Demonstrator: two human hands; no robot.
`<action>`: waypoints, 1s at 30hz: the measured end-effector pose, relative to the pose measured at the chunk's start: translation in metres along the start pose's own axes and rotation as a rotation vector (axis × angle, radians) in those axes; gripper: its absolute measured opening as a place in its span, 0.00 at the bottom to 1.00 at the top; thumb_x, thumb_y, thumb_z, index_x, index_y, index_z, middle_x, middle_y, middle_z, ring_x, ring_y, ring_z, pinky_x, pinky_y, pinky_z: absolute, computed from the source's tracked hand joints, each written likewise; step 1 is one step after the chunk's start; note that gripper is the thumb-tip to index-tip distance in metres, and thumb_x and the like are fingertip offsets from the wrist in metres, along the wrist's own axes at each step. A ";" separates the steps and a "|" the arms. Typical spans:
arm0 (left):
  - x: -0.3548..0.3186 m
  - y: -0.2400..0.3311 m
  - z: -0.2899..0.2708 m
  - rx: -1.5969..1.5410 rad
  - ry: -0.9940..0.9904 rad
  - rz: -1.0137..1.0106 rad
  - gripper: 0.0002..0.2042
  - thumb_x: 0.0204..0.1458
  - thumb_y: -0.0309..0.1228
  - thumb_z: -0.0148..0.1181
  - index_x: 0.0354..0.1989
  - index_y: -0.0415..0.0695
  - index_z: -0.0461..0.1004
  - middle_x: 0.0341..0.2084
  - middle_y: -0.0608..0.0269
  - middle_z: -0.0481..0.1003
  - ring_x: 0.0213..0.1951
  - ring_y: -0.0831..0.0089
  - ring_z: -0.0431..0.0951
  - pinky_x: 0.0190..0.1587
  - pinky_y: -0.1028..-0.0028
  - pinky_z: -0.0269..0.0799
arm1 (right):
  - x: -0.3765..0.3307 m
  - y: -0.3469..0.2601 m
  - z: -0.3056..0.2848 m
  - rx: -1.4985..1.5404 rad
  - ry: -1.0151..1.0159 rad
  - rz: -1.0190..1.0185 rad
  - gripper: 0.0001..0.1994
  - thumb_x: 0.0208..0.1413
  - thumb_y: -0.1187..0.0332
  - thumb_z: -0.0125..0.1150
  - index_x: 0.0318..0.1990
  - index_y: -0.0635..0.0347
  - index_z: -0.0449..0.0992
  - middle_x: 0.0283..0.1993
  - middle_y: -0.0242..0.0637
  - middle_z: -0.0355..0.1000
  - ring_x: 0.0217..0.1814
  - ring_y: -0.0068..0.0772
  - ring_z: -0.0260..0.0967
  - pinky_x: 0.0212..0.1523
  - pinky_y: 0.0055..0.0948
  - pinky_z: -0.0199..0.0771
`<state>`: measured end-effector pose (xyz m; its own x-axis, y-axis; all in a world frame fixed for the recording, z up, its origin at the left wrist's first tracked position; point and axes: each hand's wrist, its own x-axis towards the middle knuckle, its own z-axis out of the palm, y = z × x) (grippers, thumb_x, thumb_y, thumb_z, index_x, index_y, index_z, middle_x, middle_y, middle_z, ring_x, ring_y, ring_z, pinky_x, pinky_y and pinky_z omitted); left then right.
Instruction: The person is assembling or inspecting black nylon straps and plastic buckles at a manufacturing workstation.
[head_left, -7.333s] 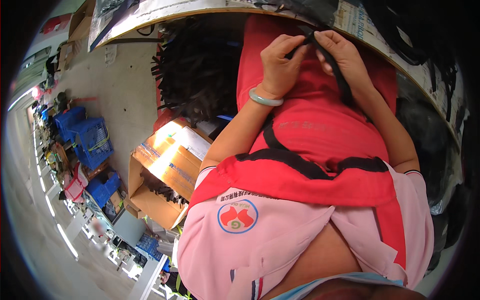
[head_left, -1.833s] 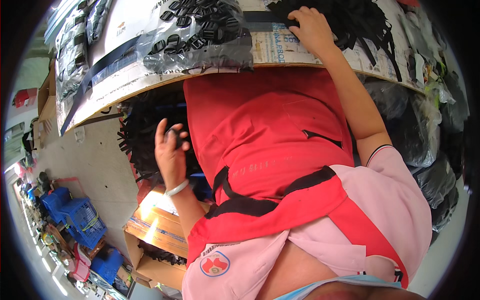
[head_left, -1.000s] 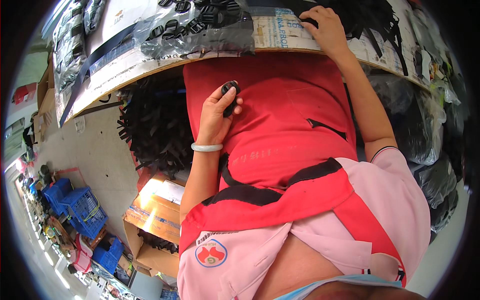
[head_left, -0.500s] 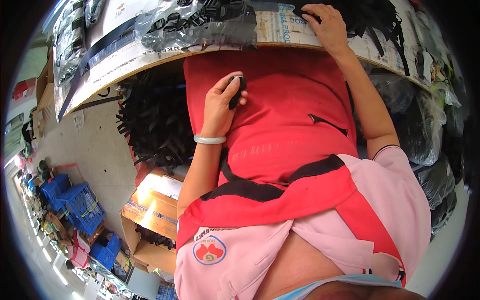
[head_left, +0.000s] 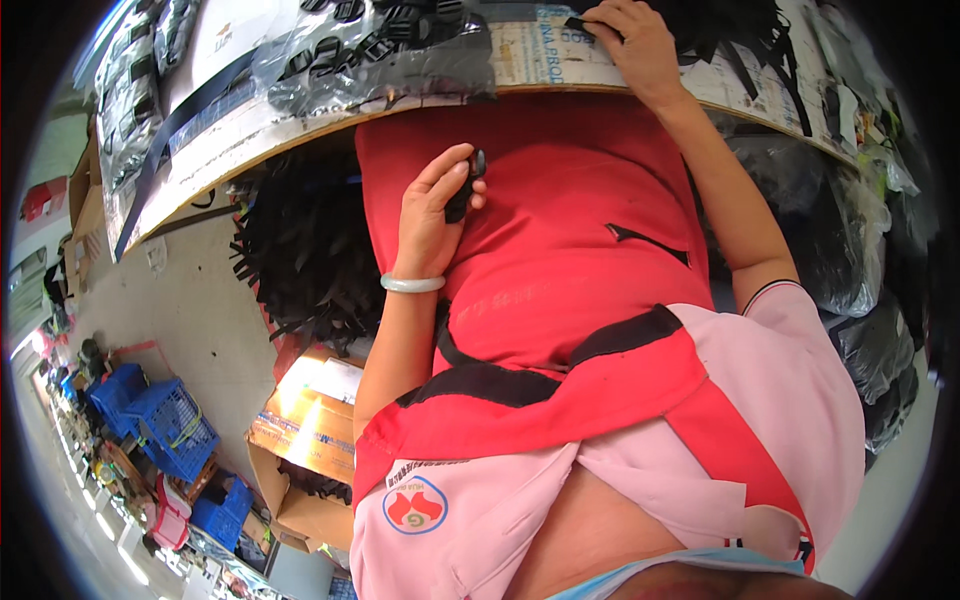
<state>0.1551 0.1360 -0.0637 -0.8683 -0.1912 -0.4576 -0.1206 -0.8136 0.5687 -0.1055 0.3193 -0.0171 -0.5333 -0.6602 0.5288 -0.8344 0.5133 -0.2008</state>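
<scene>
My left hand (head_left: 432, 205) is raised in front of the red apron (head_left: 560, 220), its fingers closed round a small black plastic part (head_left: 458, 203). Most of that part is hidden in the palm; a smooth, shiny edge sticks out by the fingertips. At the table's near edge my right hand (head_left: 640, 50) pinches a short black strap (head_left: 575, 23) whose end pokes out to the left of the fingertips. Right beside this hand lies a heap of black straps (head_left: 715, 30). Left of it, several black buckles (head_left: 378, 47) rest on a clear plastic bag (head_left: 440, 75).
The white worktable (head_left: 220, 150) curves across the top, with a long dark strap (head_left: 185, 130) over its left part. Below it hangs a bundle of black straps (head_left: 300, 240). An open cardboard box (head_left: 310, 430), blue crates (head_left: 170, 425) and black plastic bags (head_left: 800, 220) stand around.
The view has shifted slightly, moving the table's things left. My left hand has turned a little, showing the black part more edge-on. More of the strap's end shows beyond my right fingertips.
</scene>
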 end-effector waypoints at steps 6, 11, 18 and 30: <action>-0.003 0.001 0.013 0.075 -0.032 -0.024 0.18 0.55 0.20 0.56 0.55 0.35 0.69 0.40 0.53 0.76 0.33 0.72 0.75 0.31 0.77 0.71 | -0.011 0.015 0.009 -0.081 0.004 -0.038 0.11 0.53 0.63 0.61 0.42 0.53 0.78 0.37 0.28 0.76 0.41 0.33 0.69 0.45 0.31 0.65; -0.002 -0.003 0.011 0.137 -0.062 -0.005 0.15 0.58 0.24 0.54 0.54 0.37 0.69 0.37 0.55 0.75 0.30 0.74 0.73 0.28 0.79 0.67 | -0.007 0.021 0.007 -0.152 -0.003 -0.124 0.10 0.53 0.64 0.61 0.42 0.54 0.78 0.37 0.30 0.76 0.41 0.33 0.70 0.45 0.29 0.66; -0.003 -0.002 0.013 0.112 -0.093 -0.054 0.10 0.62 0.33 0.51 0.41 0.38 0.71 0.27 0.61 0.74 0.24 0.77 0.73 0.23 0.79 0.68 | 0.016 0.008 -0.014 -0.190 -0.440 0.107 0.12 0.47 0.60 0.65 0.35 0.58 0.79 0.40 0.38 0.69 0.50 0.42 0.61 0.52 0.40 0.59; -0.008 0.006 0.037 0.307 0.053 0.107 0.10 0.57 0.29 0.57 0.42 0.35 0.76 0.24 0.64 0.75 0.21 0.82 0.71 0.19 0.83 0.62 | -0.027 -0.113 -0.046 1.159 -0.648 0.562 0.09 0.59 0.66 0.59 0.34 0.65 0.77 0.27 0.22 0.69 0.30 0.11 0.61 0.30 0.17 0.62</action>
<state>0.1430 0.1526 -0.0313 -0.8585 -0.3016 -0.4148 -0.1765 -0.5857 0.7911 0.0098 0.3043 0.0298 -0.5283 -0.8140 -0.2415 0.0307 0.2659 -0.9635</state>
